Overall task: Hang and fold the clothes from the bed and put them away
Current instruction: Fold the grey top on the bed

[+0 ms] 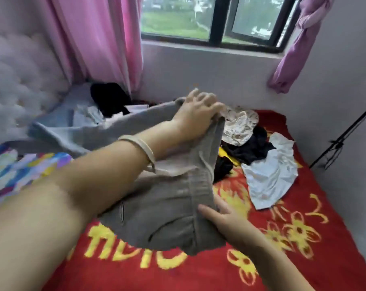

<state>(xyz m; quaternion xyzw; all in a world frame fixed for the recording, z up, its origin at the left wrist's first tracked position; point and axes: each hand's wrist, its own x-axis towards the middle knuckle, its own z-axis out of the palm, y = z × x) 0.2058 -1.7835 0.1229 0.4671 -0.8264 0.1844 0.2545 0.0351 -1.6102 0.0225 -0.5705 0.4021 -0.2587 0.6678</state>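
Observation:
Grey-brown sweatpants point(163, 217) with a ribbed waistband and drawstring lie spread over the red bed cover point(198, 269). My left hand point(195, 114) reaches across and grips the far end of the waistband, lifting it. My right hand point(222, 217) pinches the near end of the waistband, thumb on top. A pile of other clothes lies beyond: a patterned cream garment point(238, 127), dark clothes point(251, 148), a yellow piece point(225, 154) and a white garment point(270, 173).
A grey blanket point(68, 131) with a black garment point(108, 97) lies at the head of the bed by a tufted headboard point(16, 80). Pink curtain point(98, 38) and window are behind. A black stand point(341, 139) leans at the right wall.

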